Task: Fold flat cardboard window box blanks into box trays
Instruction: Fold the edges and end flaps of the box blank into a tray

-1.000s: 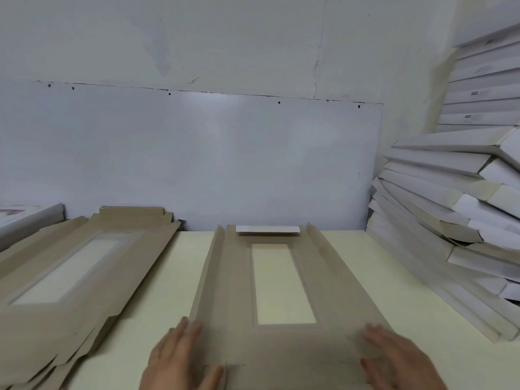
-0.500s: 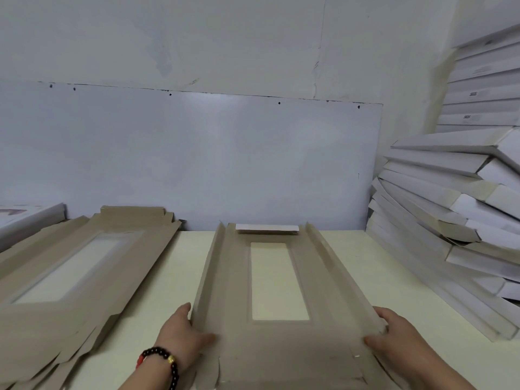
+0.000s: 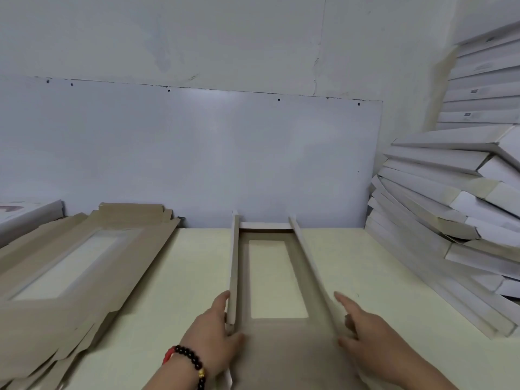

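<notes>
— Right, item one, the task piece?

— I log one brown cardboard window box blank [image 3: 284,280], lying lengthwise on the middle of the pale counter [image 3: 191,277], its window cut-out showing the counter through it. Both long side flaps stand upright; a short white end flap [image 3: 264,225] is raised at the far end, against the white wall panel [image 3: 197,153].

— And the hands?

— My left hand [image 3: 213,337], a dark bead bracelet [image 3: 188,358] on the wrist, has fingers laid straight along the outside of the left side flap [image 3: 233,271], thumb on the inside near its base: a narrow grip pinching that flap. My right hand [image 3: 368,339] presses the outside of the right side flap [image 3: 312,271] with the forefinger straight; its other fingers are curled under, and I cannot tell whether they grip anything.

— Remaining stock?

— One stack of flat brown blanks [image 3: 73,266] at left, near the edge of the counter. One leaning pile of white folded boxes [image 3: 450,209] at right, reaching up the wall.
</notes>
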The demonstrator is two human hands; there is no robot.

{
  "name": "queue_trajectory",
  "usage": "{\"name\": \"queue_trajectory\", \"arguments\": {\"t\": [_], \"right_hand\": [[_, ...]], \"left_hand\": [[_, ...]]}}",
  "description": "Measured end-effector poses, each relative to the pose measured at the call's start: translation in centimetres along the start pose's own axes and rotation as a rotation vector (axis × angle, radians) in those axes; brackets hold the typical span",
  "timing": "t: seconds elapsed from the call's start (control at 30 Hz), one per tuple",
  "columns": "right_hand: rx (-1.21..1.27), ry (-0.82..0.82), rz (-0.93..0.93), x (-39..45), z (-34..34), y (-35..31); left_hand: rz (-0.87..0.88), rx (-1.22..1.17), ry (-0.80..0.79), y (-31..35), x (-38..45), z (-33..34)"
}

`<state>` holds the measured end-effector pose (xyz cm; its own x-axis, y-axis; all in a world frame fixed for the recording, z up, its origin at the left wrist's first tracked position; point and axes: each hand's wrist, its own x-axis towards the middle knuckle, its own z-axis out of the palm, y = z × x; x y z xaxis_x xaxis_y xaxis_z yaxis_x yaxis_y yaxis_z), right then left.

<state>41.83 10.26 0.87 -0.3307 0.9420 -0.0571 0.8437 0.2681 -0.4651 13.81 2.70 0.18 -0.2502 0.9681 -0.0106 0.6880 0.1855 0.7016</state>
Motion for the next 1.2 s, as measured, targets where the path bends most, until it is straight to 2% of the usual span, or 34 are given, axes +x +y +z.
{"name": "queue_trajectory", "arguments": {"t": [0.13,0.3,0.5,0.63,0.73,0.83,0.9,1.07,1.2], "right_hand": [[-0.216,-0.054,-0.122,0.0,1.7,-1.1],[-0.23,-0.059,-0.108,0.1,1.7,-1.6],[-0.164,-0.132,-0.102,1.2,-1.6,-2.3],[-0.131,-0.224,-0.019,2.9,-3.4,-3.5],[-0.198,-0.312,0.039,4.3,-4.2,-4.3],[-0.217,-0.376,0.097,5.6,-4.3,-4.8],[-0.165,-0.323,0.125,6.6,-3.7,-4.8],[-0.194,-0.169,0.145,8.1,-0.8,-4.3],[-0.208,-0.131,0.153,8.5,0.7,-2.7]], "left_hand": [[0.098,0.269,-0.019,0.5,0.3,1.0],[0.184,0.287,-0.082,0.9,0.8,1.2],[-0.006,0.116,-0.196,0.8,2.1,-0.6],[-0.11,0.125,-0.26,1.8,3.9,-2.1],[-0.185,0.147,-0.392,2.9,4.7,-3.2],[-0.282,0.048,-0.491,3.7,5.5,-4.2],[-0.298,0.055,-0.467,3.9,6.1,-4.3],[-0.182,0.318,-0.285,3.6,7.3,-1.5],[-0.145,0.486,-0.224,1.8,7.5,0.5]]}}
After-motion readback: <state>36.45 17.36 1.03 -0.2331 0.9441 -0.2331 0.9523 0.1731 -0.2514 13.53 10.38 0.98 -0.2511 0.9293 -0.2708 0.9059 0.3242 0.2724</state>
